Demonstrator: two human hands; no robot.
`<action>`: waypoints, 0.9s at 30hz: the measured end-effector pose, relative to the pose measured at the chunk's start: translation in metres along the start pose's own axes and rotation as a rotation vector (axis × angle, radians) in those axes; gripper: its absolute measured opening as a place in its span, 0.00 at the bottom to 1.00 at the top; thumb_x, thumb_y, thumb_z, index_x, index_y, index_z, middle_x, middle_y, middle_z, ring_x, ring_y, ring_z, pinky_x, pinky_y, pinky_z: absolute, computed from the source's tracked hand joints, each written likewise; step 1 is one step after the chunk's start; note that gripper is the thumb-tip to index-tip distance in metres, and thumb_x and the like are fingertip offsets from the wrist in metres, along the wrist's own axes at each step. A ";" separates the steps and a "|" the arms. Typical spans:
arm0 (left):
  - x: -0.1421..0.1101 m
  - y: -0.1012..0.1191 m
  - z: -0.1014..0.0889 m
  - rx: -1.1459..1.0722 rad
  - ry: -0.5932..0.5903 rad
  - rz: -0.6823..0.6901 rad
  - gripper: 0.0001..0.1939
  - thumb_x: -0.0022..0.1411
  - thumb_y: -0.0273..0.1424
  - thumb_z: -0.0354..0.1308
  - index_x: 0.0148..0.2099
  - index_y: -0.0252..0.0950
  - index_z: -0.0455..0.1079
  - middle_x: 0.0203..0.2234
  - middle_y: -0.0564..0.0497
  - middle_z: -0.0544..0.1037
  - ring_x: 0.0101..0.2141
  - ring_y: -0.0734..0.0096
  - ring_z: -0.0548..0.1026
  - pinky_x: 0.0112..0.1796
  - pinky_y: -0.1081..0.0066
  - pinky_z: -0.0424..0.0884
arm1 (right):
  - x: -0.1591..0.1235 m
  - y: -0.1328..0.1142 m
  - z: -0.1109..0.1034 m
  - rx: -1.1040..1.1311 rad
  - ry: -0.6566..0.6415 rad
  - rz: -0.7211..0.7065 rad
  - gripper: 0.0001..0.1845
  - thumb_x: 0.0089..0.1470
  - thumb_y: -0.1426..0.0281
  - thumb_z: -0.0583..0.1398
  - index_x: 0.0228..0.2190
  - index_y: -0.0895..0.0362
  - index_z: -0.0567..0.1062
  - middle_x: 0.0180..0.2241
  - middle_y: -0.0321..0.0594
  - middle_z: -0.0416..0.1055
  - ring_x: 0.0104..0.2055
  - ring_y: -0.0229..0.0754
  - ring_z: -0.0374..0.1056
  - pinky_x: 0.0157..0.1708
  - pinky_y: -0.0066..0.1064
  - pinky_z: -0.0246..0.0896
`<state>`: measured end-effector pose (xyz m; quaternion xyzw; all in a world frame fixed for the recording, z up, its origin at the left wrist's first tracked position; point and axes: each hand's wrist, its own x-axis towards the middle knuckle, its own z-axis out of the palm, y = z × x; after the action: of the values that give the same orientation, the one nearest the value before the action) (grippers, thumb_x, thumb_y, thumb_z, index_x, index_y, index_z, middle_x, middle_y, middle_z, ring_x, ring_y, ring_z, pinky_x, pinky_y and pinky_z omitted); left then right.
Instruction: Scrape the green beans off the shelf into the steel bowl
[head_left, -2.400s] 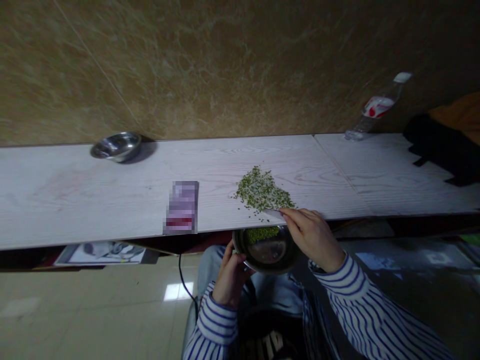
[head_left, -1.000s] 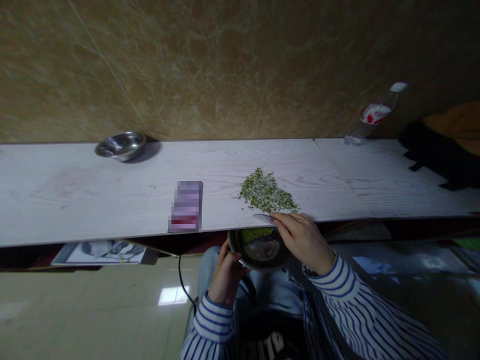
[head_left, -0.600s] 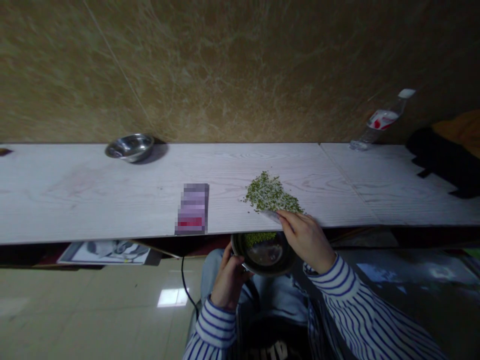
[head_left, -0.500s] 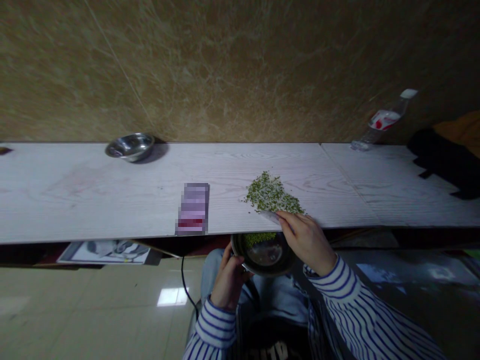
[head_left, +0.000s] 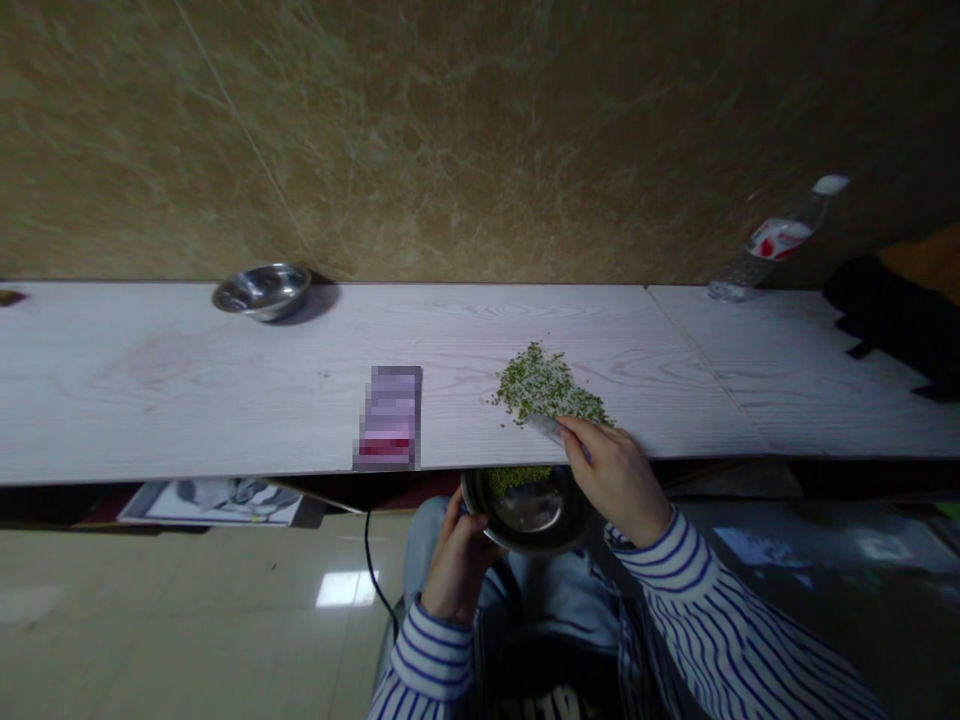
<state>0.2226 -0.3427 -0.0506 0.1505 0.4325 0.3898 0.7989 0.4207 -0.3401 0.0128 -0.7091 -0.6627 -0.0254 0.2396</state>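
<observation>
Below the table's front edge, my left hand (head_left: 461, 560) is closed on the rim of a metal bowl (head_left: 536, 540). Small green grains (head_left: 521, 478), which look like mung beans, lie in its far side; the table edge partly hides the bowl. On the white table (head_left: 450, 320) a loose patch of green and whitish grains (head_left: 544, 385) is spread. My right hand (head_left: 619, 480) pinches a thin, pale, flat piece (head_left: 545, 428), whose kind I cannot make out. That piece touches or hovers over the near side of the patch.
A phone-like flat object (head_left: 388, 418), blurred out, lies left of the grains. Another metal bowl (head_left: 262, 292) stands at the back left. A plastic bottle (head_left: 776, 240) leans against the wall at right, near dark cloth (head_left: 892, 320). A cable (head_left: 371, 565) hangs below the table.
My right hand and the pale flat piece have shifted slightly away from me, farther onto the grain patch. The left hand holds the bowl in nearly the same place.
</observation>
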 end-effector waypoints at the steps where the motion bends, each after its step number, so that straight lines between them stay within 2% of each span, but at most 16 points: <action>1: 0.000 0.000 0.000 -0.001 -0.004 0.003 0.27 0.50 0.28 0.57 0.54 0.43 0.62 0.38 0.50 0.76 0.33 0.68 0.73 0.33 0.66 0.69 | 0.000 -0.001 0.000 0.006 -0.005 -0.005 0.14 0.59 0.72 0.52 0.44 0.58 0.74 0.39 0.45 0.76 0.41 0.45 0.71 0.45 0.38 0.64; 14: 0.002 0.000 -0.004 0.002 0.022 0.006 0.27 0.49 0.28 0.58 0.54 0.43 0.63 0.39 0.50 0.75 0.32 0.68 0.72 0.32 0.65 0.69 | 0.002 -0.005 0.005 0.041 -0.028 -0.086 0.14 0.60 0.73 0.52 0.45 0.57 0.73 0.40 0.44 0.76 0.41 0.45 0.71 0.45 0.38 0.62; 19: 0.001 0.003 -0.004 -0.005 -0.004 0.017 0.26 0.51 0.28 0.56 0.54 0.43 0.63 0.42 0.49 0.74 0.36 0.67 0.72 0.34 0.65 0.69 | 0.006 -0.009 0.006 0.022 -0.008 -0.065 0.14 0.60 0.73 0.52 0.45 0.58 0.74 0.39 0.45 0.76 0.40 0.45 0.71 0.43 0.39 0.63; 27: 0.001 0.003 -0.006 0.009 0.010 0.004 0.27 0.51 0.28 0.56 0.55 0.44 0.61 0.41 0.49 0.74 0.35 0.68 0.72 0.34 0.65 0.69 | 0.009 -0.013 0.008 0.037 -0.051 -0.093 0.14 0.60 0.73 0.52 0.44 0.55 0.73 0.40 0.42 0.76 0.41 0.45 0.71 0.44 0.39 0.62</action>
<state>0.2167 -0.3404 -0.0523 0.1529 0.4381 0.3902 0.7952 0.4074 -0.3284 0.0132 -0.6735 -0.7010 -0.0063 0.2345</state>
